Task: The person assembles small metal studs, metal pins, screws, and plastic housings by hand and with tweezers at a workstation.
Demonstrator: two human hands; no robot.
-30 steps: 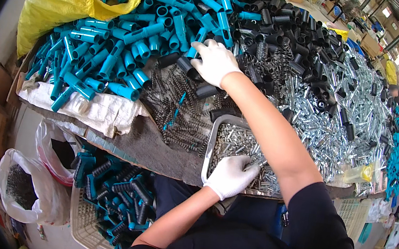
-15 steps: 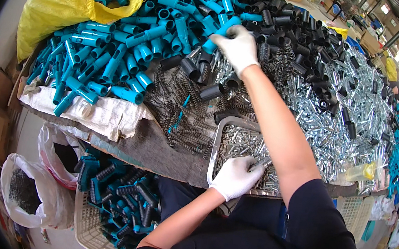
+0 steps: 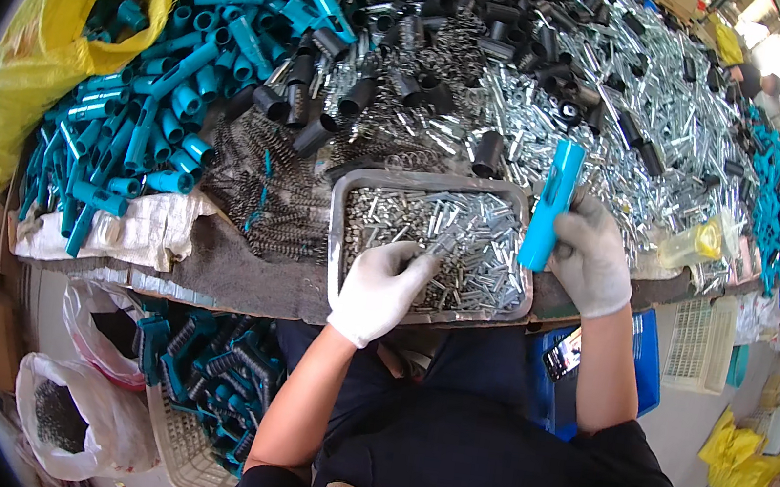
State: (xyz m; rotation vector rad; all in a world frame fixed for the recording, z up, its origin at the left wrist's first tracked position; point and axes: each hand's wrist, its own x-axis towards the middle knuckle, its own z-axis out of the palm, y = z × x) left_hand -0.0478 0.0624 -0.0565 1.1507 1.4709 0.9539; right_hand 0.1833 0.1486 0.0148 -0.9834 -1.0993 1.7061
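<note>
At the far left, a yellow sack (image 3: 34, 69) lies slumped open on the tabletop (image 3: 238, 278), spilling teal tubes (image 3: 144, 127) into a loose heap that stays within arm's reach. Below the tabletop edge, a clear bag (image 3: 76, 419) and a white basket (image 3: 188, 434) with more teal parts sit on the floor, seemingly as bins for sorted or finished pieces. Beside the tube heap lies a dark mat of small springs (image 3: 264, 188), and further back black sleeves (image 3: 360, 97) are mixed among them.

Directly in front of the person sits a shallow metal tray (image 3: 340, 237) full of small silver pins (image 3: 469, 244), placed centrally so both hands can reach it. The left hand (image 3: 382, 287), in a white glove, rests on the tray's near side with fingers pressed together, pinching one silver pin (image 3: 441, 243) lifted out of the pile. The right hand (image 3: 593, 256), also gloved, is closed around the lower end of a teal tube (image 3: 550, 204), holding it nearly upright just over the tray's right edge, its open end apparently turned where the pin could meet it.

To the right spreads a wide drift of silver metal parts (image 3: 680, 134), and a blue crate (image 3: 636, 360) stands below.
</note>
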